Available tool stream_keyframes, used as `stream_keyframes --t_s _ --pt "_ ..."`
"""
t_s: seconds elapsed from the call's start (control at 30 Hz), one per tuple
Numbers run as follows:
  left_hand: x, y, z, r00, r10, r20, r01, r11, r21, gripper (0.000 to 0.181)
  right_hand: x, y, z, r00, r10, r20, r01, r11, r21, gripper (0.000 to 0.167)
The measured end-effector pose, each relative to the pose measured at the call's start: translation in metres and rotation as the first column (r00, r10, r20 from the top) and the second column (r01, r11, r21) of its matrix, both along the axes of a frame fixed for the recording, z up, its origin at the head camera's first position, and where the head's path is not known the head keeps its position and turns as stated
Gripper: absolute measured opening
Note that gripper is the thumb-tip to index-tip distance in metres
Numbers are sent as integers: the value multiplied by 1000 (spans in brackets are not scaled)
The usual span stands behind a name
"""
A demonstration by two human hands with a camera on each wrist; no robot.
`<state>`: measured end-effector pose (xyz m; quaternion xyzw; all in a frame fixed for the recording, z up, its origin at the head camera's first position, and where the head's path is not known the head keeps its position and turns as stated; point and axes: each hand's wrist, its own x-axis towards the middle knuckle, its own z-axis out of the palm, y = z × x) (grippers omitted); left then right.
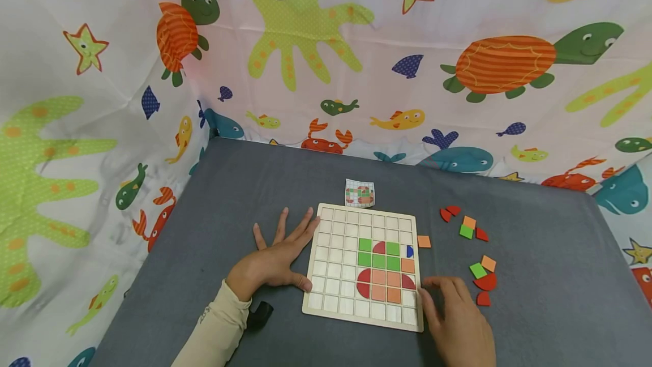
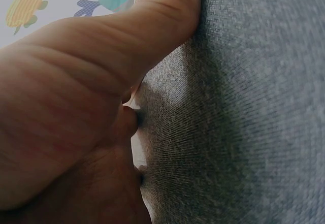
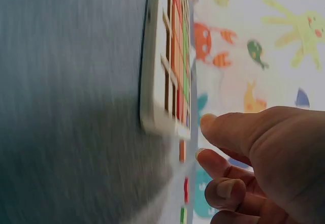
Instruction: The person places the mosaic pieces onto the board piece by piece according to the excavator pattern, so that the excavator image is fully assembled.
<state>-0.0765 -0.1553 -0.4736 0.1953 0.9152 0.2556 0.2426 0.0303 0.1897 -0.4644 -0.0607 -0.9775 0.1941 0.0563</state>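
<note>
A pale wooden grid board [image 1: 331, 271] lies on the grey cloth. Green squares, orange squares, red quarter-round pieces and one blue piece [image 1: 410, 251] fill cells at its middle and right. My left hand [image 1: 275, 259] is spread flat, its thumb and index fingertip touching the board's left edge. By the lower right edge is my right hand [image 1: 460, 316], fingers loosely bent. In the right wrist view a gap shows between thumb [image 3: 228, 130] and index finger [image 3: 212, 162], with nothing held there. One loose orange square [image 1: 424, 241] lies against the board's right edge.
Beyond the board's top edge lies a small patterned card [image 1: 360, 197]. Loose red, green and orange pieces [image 1: 477, 270] are scattered to the right. A black object [image 1: 260, 316] sits at the left wrist. A printed sea-animal curtain [image 1: 326, 33] hangs behind.
</note>
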Motion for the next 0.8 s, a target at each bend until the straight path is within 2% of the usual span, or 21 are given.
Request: stream_keyframes --t_s 0.17,0.27,0.33,0.43,0.53,0.67,0.7,0.8 --pt "0 -2 -6 1000 1 -3 -1 999 40 138 -2 25 0 995 -96 35 96 995 4 30" --pt "1 -4 -8 1000 -2 7 2 998 59 139 -2 40 0 985 -160 70 159 987 19 33" --pt "1 -3 -6 1000 0 22 -1 999 52 139 -2 48 0 979 -191 74 189 982 28 33" --pt "0 -4 -10 1000 2 5 -3 998 65 140 -4 61 0 968 -230 96 228 973 30 34" --pt "-1 -5 -18 1000 5 -11 -4 998 67 140 -5 71 -2 954 -272 126 271 962 23 37" --pt "-2 -6 -19 1000 -3 -14 4 998 61 140 -8 78 -5 927 -330 180 330 944 29 43" --pt "-1 -5 -17 1000 -2 -8 2 998 57 140 -9 79 -6 921 -340 190 340 940 33 45" --pt "-2 -5 -19 1000 4 -16 -3 999 53 141 -12 80 -8 909 -360 210 358 932 46 48"
